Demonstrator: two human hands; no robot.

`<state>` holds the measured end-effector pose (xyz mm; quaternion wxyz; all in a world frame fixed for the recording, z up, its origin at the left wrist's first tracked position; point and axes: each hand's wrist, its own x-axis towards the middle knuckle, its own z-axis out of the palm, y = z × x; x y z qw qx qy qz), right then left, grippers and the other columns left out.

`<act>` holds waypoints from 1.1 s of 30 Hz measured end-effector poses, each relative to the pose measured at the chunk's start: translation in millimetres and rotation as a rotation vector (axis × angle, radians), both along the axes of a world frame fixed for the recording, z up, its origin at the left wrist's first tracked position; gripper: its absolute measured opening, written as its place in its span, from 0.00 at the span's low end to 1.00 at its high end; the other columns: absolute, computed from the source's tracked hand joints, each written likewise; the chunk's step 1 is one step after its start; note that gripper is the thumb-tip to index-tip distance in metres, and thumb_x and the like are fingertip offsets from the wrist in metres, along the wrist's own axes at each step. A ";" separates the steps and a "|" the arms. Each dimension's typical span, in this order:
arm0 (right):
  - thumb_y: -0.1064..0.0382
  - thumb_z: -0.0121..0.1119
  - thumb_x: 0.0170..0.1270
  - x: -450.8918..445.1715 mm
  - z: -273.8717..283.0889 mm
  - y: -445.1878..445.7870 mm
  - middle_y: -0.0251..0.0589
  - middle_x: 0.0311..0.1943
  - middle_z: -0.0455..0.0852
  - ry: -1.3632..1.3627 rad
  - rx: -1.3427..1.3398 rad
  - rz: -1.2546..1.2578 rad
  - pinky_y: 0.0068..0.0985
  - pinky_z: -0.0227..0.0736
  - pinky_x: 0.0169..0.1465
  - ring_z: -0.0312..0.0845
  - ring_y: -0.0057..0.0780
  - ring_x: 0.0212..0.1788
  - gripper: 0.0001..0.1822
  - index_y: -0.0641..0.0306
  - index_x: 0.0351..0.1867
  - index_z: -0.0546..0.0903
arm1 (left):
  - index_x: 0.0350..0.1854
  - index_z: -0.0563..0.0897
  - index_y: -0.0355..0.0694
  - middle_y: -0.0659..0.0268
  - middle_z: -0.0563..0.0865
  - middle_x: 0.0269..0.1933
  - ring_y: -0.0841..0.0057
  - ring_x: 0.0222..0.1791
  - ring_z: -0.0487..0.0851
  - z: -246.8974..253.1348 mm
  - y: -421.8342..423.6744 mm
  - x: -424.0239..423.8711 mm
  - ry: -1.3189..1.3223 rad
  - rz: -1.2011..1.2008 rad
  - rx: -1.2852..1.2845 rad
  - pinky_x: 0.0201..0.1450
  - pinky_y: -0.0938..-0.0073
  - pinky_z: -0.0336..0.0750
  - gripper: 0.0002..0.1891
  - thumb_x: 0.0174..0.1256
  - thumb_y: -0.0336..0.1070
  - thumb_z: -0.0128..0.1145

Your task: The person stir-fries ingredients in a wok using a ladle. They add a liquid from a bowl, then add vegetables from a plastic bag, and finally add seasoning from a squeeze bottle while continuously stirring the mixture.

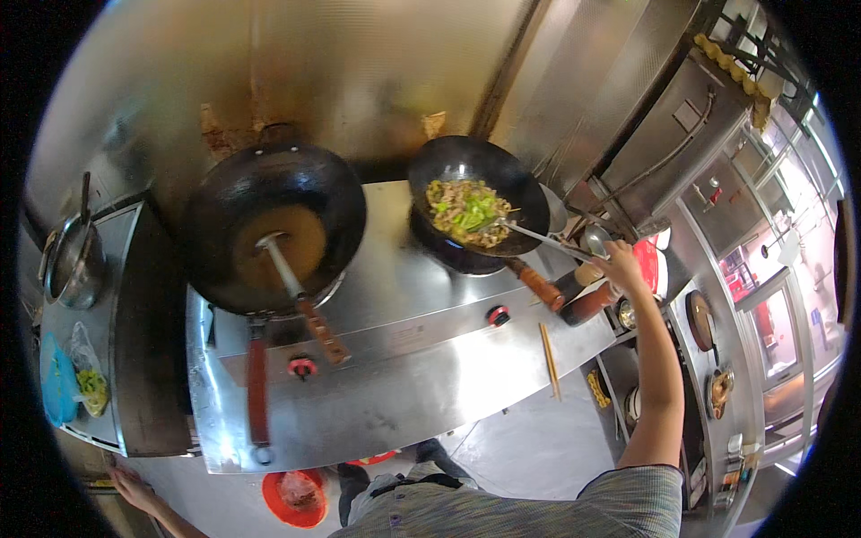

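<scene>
My right hand (620,267) holds the handle end of a long metal spatula (541,237), whose head rests in the food in the right wok (528,195). Chopped meat pieces and bright green vegetable slices (471,210) lie in that wok, and a blue flame shows under it. The wok's wooden handle (538,286) points towards the lower right. On the left, a larger wok (202,222) holds brownish liquid, with a wood-handled ladle (286,269) leaning in it. My left hand (131,485) is low at the far left beside the counter; whether it touches anything is unclear.
Wooden chopsticks (549,360) lie on the steel stove top (430,397). A bottle with dark red contents (588,304) stands right of the wok handle. On the left counter are a metal pot (74,265) and bagged chopped vegetables (92,390). A red basin (294,499) sits on the floor.
</scene>
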<state>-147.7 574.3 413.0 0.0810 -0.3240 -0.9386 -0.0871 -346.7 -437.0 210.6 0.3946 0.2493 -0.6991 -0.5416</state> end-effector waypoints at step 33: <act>0.52 0.61 0.49 -130.2 -0.9 45.8 0.48 0.31 0.83 -0.168 -0.065 0.197 0.38 0.75 0.40 0.81 0.45 0.35 0.22 0.57 0.45 0.79 | 0.51 0.75 0.42 0.61 0.82 0.37 0.71 0.32 0.81 -152.7 355.6 260.3 -1.287 -0.669 0.642 0.31 0.69 0.76 0.19 0.61 0.47 0.52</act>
